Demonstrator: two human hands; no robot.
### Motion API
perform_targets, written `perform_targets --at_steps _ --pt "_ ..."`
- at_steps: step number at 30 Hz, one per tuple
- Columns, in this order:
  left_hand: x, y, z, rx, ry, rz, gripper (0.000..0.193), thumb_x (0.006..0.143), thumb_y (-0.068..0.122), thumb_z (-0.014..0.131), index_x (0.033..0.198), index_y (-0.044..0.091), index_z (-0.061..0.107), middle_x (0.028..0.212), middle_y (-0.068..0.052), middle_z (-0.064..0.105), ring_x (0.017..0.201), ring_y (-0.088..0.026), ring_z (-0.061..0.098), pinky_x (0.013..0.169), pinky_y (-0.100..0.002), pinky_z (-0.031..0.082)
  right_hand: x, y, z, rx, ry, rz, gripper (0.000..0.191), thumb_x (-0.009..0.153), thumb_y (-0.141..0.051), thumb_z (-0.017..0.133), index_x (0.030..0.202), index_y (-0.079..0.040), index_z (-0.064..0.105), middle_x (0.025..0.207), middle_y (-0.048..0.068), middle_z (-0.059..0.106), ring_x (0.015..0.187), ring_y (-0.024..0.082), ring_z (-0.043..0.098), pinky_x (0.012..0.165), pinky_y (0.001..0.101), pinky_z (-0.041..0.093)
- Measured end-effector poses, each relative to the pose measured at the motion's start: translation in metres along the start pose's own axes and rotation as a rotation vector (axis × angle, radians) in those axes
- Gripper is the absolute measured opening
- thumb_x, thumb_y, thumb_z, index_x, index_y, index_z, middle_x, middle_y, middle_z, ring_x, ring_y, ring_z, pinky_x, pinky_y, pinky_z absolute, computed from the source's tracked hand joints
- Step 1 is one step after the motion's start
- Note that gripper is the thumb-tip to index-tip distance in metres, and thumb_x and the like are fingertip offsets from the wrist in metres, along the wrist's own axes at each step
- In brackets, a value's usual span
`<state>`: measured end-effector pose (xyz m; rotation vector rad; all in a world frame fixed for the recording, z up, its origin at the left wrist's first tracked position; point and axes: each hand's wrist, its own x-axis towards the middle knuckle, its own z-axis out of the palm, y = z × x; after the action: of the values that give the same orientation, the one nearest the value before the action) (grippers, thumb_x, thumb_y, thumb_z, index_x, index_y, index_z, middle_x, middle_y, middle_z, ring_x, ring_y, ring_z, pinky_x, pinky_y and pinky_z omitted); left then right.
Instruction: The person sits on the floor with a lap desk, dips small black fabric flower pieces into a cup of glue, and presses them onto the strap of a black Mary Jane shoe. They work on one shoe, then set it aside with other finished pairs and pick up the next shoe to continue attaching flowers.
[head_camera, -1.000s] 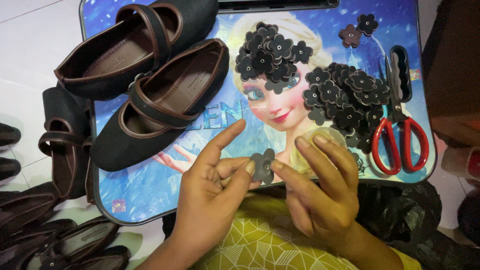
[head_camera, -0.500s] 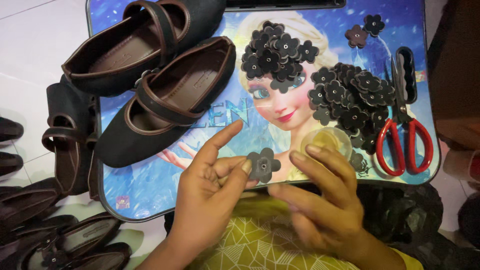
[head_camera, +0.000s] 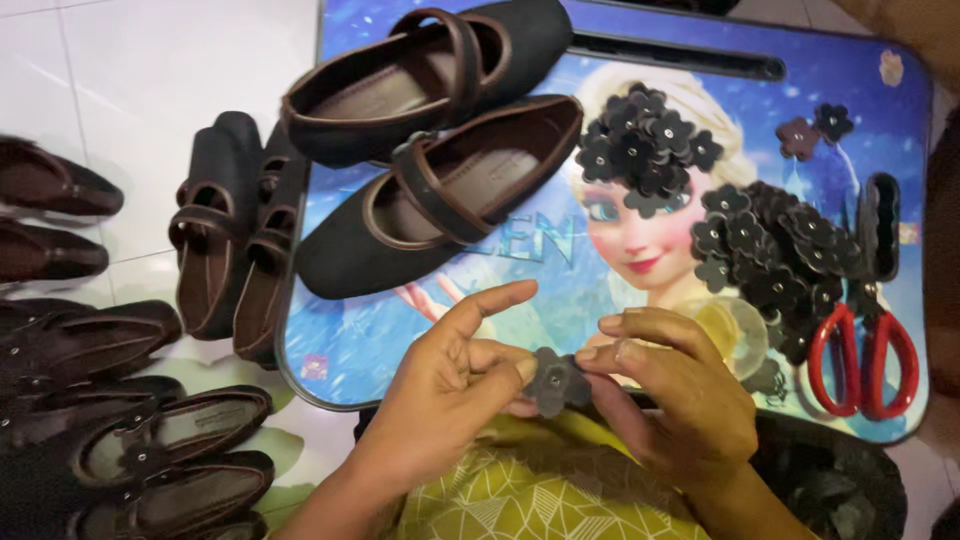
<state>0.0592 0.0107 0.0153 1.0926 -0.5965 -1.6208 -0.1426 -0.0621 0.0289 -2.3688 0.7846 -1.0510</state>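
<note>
We pinch the dark felt flower cutout (head_camera: 557, 380) between left hand (head_camera: 450, 385) and right hand (head_camera: 670, 395), fingertips closed; next, probably careful alignment.

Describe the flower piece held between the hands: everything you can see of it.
The flower piece is small, flat and dark grey-black, with rounded petals; it looks like felt or thin leather. No centre stud can be made out. It is held roughly upright, facing the camera, over the tray's near edge. The left hand pinches its left side with thumb and fingers, index raised; the right hand grips its right side with its fingertips. Part of its edge is hidden by fingers.
</note>
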Motion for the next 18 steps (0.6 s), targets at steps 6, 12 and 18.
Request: perform_targets --at_steps 6,12,18 --pt "0.014 0.003 -0.023 1.307 0.748 0.705 0.038 0.089 0.025 0.078 0.12 0.007 0.066 0.124 -0.013 0.067 0.121 -0.036 0.059 0.106 -0.057 0.038 0.003 0.004 0.014 0.227 0.095 0.183 0.075 0.084 0.011 0.075 0.152 0.001 0.046 0.107 0.012 0.074 0.108 0.02 0.069 0.107 0.0362 0.049" --pt "0.046 0.008 -0.041 1.565 0.721 0.731 0.041 0.08 0.033 0.085 0.106 0.006 0.068 0.116 -0.009 0.063 0.136 -0.034 0.049 0.11 -0.08 0.0 0.021 -0.001 0.019 0.369 0.07 0.281 0.077 0.084 0.01 0.076 0.155 0.003 0.045 0.104 0.01 0.075 0.11 0.018 0.068 0.11 0.0375 0.049" --pt "0.025 0.041 -0.042 1.368 0.497 0.678 0.026 0.077 0.029 0.086 0.088 0.008 0.075 0.085 -0.001 0.068 0.106 -0.023 0.061 0.119 -0.075 -0.001 0.044 -0.021 0.006 0.251 -0.085 0.345 0.079 0.081 0.003 0.078 0.153 0.004 0.046 0.098 0.005 0.074 0.111 0.016 0.064 0.111 0.0375 0.044"
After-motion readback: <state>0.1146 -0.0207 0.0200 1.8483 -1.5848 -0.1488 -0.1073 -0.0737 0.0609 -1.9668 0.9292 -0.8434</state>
